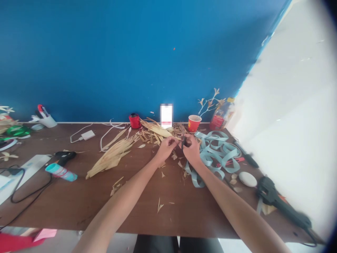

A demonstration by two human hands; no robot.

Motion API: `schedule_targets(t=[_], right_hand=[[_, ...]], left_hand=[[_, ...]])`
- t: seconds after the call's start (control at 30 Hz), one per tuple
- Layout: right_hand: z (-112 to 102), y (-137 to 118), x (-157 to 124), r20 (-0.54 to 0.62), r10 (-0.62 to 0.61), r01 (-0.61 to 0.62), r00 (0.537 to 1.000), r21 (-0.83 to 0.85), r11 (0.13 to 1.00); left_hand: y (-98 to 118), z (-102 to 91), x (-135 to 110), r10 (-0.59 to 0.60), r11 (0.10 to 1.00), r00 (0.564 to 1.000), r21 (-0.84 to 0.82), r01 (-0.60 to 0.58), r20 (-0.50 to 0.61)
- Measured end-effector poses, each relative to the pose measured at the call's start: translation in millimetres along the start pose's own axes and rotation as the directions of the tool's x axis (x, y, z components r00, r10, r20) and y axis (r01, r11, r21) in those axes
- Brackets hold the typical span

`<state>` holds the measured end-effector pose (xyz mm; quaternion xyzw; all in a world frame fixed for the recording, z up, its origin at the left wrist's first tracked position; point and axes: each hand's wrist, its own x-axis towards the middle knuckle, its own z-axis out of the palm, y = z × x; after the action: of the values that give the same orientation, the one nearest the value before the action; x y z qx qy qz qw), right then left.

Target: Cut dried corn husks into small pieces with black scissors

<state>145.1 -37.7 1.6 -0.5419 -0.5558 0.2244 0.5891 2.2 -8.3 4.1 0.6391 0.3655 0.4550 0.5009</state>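
Observation:
My left hand [167, 147] pinches a thin strip of dried husk [177, 138] over the brown table [79, 200]. My right hand [191, 149] is closed on small dark scissors [183, 140] whose blades meet the strip. Both hands are raised together just in front of a pile of dried corn husks [155, 131]. Small husk scraps [160, 205] lie scattered on the table below and around my hands.
A tangle of pale blue ribbon [218, 151] lies right of my hands. Two red cups [194, 123] [134, 121] and a phone [166, 115] stand by the blue wall. A long husk bundle [110, 158], a teal tube [61, 172], a glue gun [279, 202] and cables [28, 193] lie around.

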Motion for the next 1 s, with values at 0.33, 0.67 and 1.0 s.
schedule_targets(t=[0.33, 0.67, 1.0], right_hand=[[0.4, 0.9, -0.1, 0.080, 0.015, -0.020, 0.997, 0.064, 0.998], [-1.2, -0.9, -1.7, -0.017, 0.010, -0.010, 1.000, 0.014, 1.000], [-3.1, 0.4, 0.1, -0.095, 0.042, -0.045, 0.995, -0.024, 0.999]], left_hand=[[2.5, 1.8, -0.9, -0.017, 0.999, 0.997, -0.043, 0.013, -0.077], [1.4, 0.4, 0.3, -0.091, 0.995, 0.990, -0.046, 0.087, -0.105], [2.7, 0.7, -0.8, -0.044, 0.999, 0.994, -0.024, 0.042, -0.099]])
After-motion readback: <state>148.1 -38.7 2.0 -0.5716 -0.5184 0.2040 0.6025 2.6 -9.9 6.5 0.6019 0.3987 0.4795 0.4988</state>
